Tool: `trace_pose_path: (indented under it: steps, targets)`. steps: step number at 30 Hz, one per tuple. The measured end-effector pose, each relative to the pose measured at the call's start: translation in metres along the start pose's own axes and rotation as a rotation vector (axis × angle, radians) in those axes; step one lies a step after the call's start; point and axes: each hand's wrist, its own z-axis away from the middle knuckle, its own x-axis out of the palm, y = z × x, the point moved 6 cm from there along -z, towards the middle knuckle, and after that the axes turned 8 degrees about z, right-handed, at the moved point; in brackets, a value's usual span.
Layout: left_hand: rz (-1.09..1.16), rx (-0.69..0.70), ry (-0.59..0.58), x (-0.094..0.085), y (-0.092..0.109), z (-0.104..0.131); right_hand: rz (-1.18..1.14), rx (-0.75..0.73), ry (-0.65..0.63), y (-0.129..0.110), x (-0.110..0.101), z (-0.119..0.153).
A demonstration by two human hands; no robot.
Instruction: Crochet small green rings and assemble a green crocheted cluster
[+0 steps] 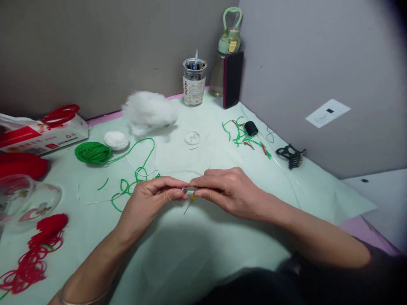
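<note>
My left hand (pixel 148 198) and my right hand (pixel 229 189) meet fingertip to fingertip above the table. The right thumb and fingers pinch a thin metal tool (pixel 190 188), whose kind I cannot make out, with its end at the left fingertips. Between the left thumb and index finger the grip is closed; what it holds is too small to name. Below the right fingers a small yellow piece (pixel 193 197) shows, with a thin rod (pixel 188 207) slanting down from it. Tangled green yarn (pixel 124 186) and a white strand lie beside my left hand.
Left are a green yarn ball (pixel 93 153), white yarn ball (pixel 116 140), red yarn (pixel 34 258), clear bowls (pixel 44 192) and red scissors (pixel 62 115) on a box. White stuffing (pixel 149 112), a pen cup (pixel 194 82), phone (pixel 233 80) and bottle (pixel 218 70) stand behind; right lies a black hair claw (pixel 291 156).
</note>
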Motion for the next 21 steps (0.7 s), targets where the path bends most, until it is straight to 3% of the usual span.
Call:
trace_pose_path:
  steps: [5,13,21]
  targets:
    - [0.018,-0.055,-0.018,-0.001,-0.005,0.0,0.298,-0.073,0.071,-0.005,-0.002,0.004]
    - [0.115,-0.124,-0.057,0.001,-0.012,-0.001,0.551,-0.178,0.131,-0.011,-0.001,0.005]
    - [0.276,-0.198,-0.066,0.005,-0.017,-0.001,0.496,-0.196,0.141,-0.011,0.001,0.005]
